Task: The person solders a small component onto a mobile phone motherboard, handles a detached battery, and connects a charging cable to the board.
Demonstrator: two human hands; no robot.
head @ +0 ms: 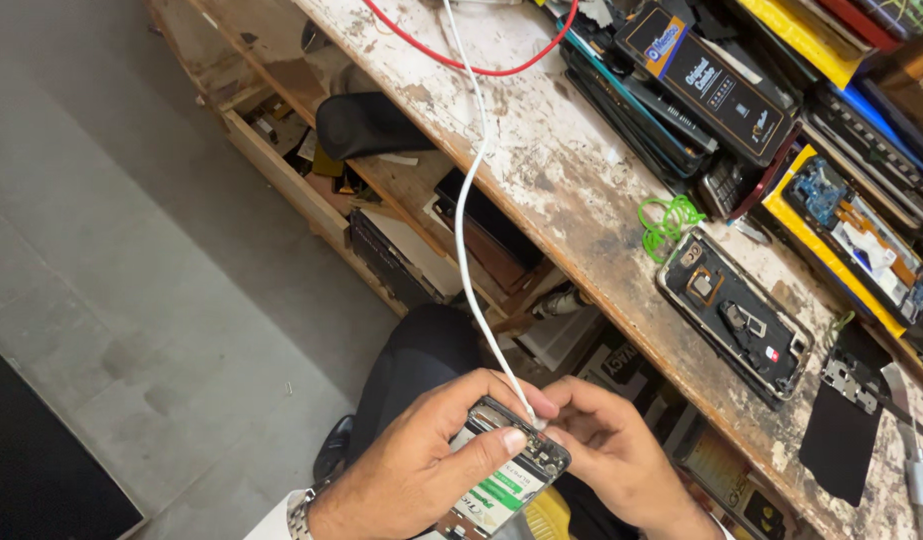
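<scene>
Head view, surroundings: a worn, paint-flecked wooden surface [561,170] runs diagonally across the upper right, crowded with phone parts.
Nearby clutter: an opened phone body [733,316] with bare innards lies near the edge, a tangle of green wire [667,222] just beside it; a black flat panel [843,428] sits further right, and dark boxes [703,78] are stacked at the top.
Cables: a red wire [471,66] loops over the far end; a white cable [468,210] drops off the surface and down to the hands (crossing in front of the open shelf [401,230] of junk below).
Left hand [421,460]: closed around an opened phone [503,462], thumb pressed across its upper end; a metal watch [299,512] shows at the wrist.
Right hand [606,440]: fingers pinched on the white cable's plug, right at the phone's top edge.
Opened phone: back cover off, dark frame, a white and green battery label showing; held low over the lap, apart from the surface.
</scene>
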